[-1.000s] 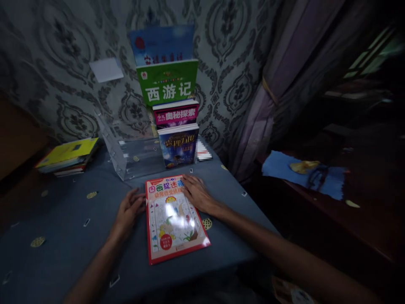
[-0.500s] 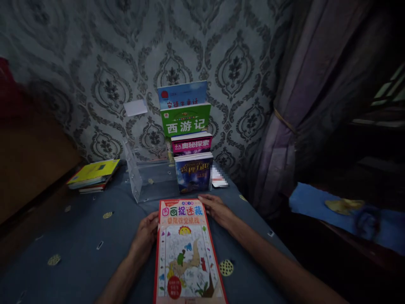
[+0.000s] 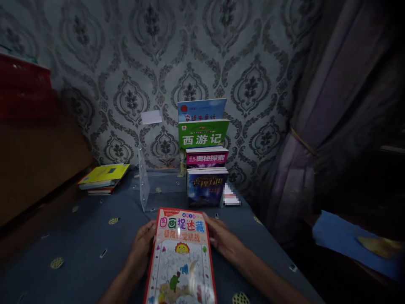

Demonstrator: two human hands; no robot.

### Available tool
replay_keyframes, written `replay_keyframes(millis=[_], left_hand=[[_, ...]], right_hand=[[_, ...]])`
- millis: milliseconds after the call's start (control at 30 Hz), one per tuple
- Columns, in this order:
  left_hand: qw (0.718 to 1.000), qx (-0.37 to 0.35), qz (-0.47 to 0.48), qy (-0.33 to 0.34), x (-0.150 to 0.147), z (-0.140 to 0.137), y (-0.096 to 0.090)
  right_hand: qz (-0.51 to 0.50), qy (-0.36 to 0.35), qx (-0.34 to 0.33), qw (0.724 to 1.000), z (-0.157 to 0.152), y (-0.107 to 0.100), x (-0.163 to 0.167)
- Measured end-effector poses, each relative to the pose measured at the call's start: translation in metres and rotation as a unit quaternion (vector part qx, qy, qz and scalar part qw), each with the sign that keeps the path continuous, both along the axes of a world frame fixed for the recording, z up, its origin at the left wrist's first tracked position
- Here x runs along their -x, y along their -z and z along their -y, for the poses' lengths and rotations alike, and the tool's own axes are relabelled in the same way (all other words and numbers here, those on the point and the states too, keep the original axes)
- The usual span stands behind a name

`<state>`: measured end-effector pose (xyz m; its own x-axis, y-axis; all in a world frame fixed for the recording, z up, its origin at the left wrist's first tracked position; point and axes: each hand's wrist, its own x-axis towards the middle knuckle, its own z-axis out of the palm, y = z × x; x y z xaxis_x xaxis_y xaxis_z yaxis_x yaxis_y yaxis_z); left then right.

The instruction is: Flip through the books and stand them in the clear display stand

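A patterned wall (image 3: 190,50) backs the cloth-covered worktop (image 3: 88,280). On it, a clear stand (image 3: 143,185) bears upright books (image 3: 205,158) at its right. Nearer, the red-bordered book (image 3: 182,257) is between both hands: the left hand (image 3: 144,242) clamps its left edge, the right hand (image 3: 224,238) its right edge. A white card (image 3: 151,117) shows against the wall.

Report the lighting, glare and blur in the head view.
Head view: dim overall, nearly black to the right of the curtain; head view: pale shine on the book's glossy cover; head view: blue cloth soft and smeared; head view: white item pixelated.
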<state>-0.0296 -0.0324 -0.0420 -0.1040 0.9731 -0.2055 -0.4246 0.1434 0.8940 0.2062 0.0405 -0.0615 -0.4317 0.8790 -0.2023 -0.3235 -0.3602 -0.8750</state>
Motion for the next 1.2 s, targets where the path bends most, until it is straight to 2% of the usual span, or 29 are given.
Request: replay_keyframes(millis=[133,233,467,633,733,833,867,933,1033,1100,1200], left_hand=[[1.000,0.009,0.028,-0.004,0.011,0.004,0.004],[0.999,0.023,0.045,-0.005,0.018,0.003,0.002],[0.999,-0.009,0.034,-0.025,0.035,-0.004,-0.030],[0.997,-0.041,0.020,-0.064,0.045,-0.008,-0.034],[0.992,-0.088,-0.022,-0.087,0.053,-0.016,-0.043],[0.977,-0.161,-0.097,-0.099,0.066,-0.029,-0.066],[0.967,-0.193,-0.129,-0.107,0.071,-0.034,-0.077],[0.932,-0.263,-0.211,-0.136,0.081,-0.044,-0.103],[0.842,-0.347,-0.365,-0.194,0.095,-0.056,-0.150],[0.786,-0.399,-0.415,-0.223,0.102,-0.065,-0.183],[0.723,-0.470,-0.438,-0.255,0.106,-0.080,-0.227]], right_hand=[[0.059,-0.045,0.021,0.997,0.019,-0.002,0.009],[0.082,-0.072,0.006,0.994,0.020,-0.010,0.017],[0.091,-0.094,-0.110,0.985,0.000,-0.046,0.041],[0.114,-0.093,-0.193,0.970,-0.007,-0.061,0.055],[0.129,-0.084,-0.243,0.958,-0.017,-0.074,0.063],[0.132,-0.067,-0.295,0.944,-0.031,-0.101,0.071],[0.132,-0.062,-0.324,0.935,-0.036,-0.113,0.074],[0.135,-0.050,-0.423,0.895,-0.046,-0.141,0.080],[0.137,-0.018,-0.546,0.826,-0.060,-0.188,0.090],[0.137,0.008,-0.608,0.782,-0.068,-0.218,0.096],[0.123,0.072,-0.684,0.716,-0.080,-0.256,0.100]])
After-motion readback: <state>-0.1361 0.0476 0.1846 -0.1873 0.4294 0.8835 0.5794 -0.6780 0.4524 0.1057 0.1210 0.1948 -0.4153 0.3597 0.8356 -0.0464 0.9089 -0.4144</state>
